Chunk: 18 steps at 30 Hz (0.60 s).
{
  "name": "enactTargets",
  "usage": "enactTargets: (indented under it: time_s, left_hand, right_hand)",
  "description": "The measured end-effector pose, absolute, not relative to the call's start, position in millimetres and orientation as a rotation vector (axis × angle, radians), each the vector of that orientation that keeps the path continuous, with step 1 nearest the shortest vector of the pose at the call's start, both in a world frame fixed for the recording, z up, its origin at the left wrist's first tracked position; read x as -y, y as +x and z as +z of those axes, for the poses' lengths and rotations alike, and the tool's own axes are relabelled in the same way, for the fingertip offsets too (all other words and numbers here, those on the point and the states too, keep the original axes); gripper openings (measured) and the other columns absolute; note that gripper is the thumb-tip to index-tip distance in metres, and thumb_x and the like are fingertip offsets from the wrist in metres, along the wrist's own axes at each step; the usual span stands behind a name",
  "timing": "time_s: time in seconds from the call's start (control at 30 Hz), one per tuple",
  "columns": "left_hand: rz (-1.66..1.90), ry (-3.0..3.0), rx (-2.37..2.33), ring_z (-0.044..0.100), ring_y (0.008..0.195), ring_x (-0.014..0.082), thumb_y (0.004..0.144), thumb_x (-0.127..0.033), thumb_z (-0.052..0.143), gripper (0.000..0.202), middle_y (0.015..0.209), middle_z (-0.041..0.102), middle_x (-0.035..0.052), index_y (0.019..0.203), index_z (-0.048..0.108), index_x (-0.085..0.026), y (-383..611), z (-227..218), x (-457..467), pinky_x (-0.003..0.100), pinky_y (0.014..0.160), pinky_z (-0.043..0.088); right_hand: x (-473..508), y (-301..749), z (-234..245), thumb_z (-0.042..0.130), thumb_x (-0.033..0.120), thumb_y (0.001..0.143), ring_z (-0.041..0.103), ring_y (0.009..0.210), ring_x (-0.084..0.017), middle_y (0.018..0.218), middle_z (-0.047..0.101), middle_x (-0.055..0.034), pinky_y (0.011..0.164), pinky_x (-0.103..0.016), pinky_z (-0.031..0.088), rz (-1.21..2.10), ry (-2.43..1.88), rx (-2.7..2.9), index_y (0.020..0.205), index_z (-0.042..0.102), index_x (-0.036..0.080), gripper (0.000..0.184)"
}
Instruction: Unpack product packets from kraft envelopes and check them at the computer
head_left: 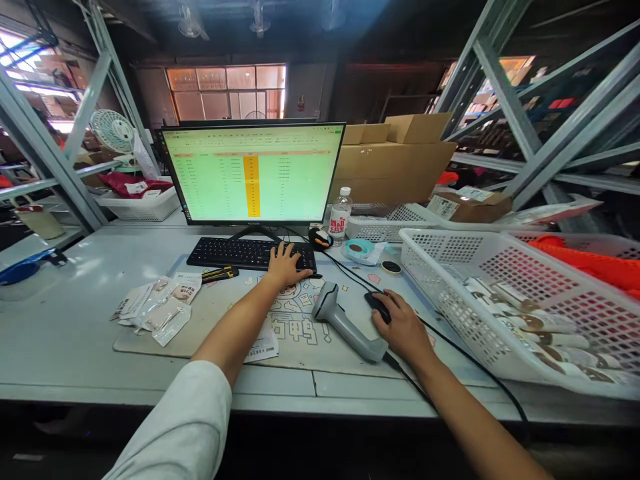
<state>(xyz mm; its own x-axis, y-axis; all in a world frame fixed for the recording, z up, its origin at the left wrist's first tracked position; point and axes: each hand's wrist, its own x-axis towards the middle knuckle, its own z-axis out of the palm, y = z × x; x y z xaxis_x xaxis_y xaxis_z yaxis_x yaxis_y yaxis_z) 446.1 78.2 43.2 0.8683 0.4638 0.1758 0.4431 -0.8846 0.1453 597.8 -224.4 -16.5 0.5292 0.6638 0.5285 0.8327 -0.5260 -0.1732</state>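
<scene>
A monitor (pixel 253 173) stands at the back of the counter (pixel 65 333), with a keyboard (pixel 250 253) just before it on a printed desk mat (pixel 300 350). A barcode scanner (pixel 345 320) lies on the mat, in front of the keyboard and just left of a mouse (pixel 377 307). Loose sachets (pixel 155 310) lie left of the keyboard, at the mat's left edge. A water bottle (pixel 341 217) stands right of the monitor, before cardboard boxes (pixel 395 160). A plastic basket (pixel 450 293) at the counter's right end holds small packets (pixel 530 327). Metal shelving (pixel 520 127) rises on both sides.
</scene>
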Motion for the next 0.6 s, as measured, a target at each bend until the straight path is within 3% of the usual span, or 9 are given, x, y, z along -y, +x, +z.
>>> enactTargets:
  time_s: [0.17,0.3,0.43,0.53,0.6]
  left_hand:
    - [0.512,2.974,-0.558,0.026,0.157,0.0362,0.098,-0.061,0.059,0.067,0.168,0.037,0.0120,0.150,0.056,-0.019,390.6,69.0,-67.5,0.055,0.128,0.025]
    - [0.291,2.894,-0.491,0.048,0.143,0.0331,0.096,-0.057,0.065,0.063,0.156,0.053,0.0132,0.145,0.059,-0.018,296.9,71.1,-52.3,0.049,0.120,0.040]
    - [0.130,2.765,-0.581,0.044,0.146,0.0374,0.090,-0.056,0.074,0.070,0.158,0.051,0.0139,0.146,0.057,-0.019,224.8,45.8,-32.1,0.054,0.120,0.039]
    - [0.306,2.662,-0.591,0.047,0.141,0.0332,0.092,-0.045,0.074,0.052,0.151,0.057,0.0122,0.136,0.061,-0.019,205.7,29.2,-18.1,0.049,0.119,0.039]
    - [0.418,2.561,-0.626,0.056,0.129,0.0302,0.091,-0.039,0.075,0.040,0.136,0.064,0.0114,0.124,0.063,-0.020,200.7,26.8,-11.2,0.044,0.111,0.045]
  right_hand:
    - [224.6,596.2,-14.0,0.047,0.040,0.096,0.067,0.121,-0.031,0.143,0.063,-0.0121,0.096,-0.047,0.061,-0.584,-2.365,1.220,0.129,0.069,0.022,0.043]
    - [224.4,597.7,-14.5,0.046,0.040,0.095,0.067,0.122,-0.030,0.143,0.063,-0.0103,0.096,-0.045,0.061,-0.572,-2.336,1.244,0.127,0.070,0.024,0.043]
    - [225.2,603.8,-17.8,0.045,0.048,0.096,0.068,0.120,-0.030,0.145,0.062,-0.0093,0.094,-0.046,0.062,-0.530,-2.316,1.295,0.129,0.069,0.025,0.047]
    - [224.9,609.1,-19.5,0.045,0.053,0.094,0.070,0.113,-0.031,0.144,0.063,-0.0092,0.085,-0.046,0.063,-0.496,-2.317,1.303,0.129,0.070,0.026,0.050]
    - [224.3,612.1,-19.7,0.047,0.054,0.093,0.071,0.112,-0.031,0.143,0.063,-0.0098,0.083,-0.046,0.063,-0.485,-2.301,1.312,0.127,0.071,0.026,0.050]
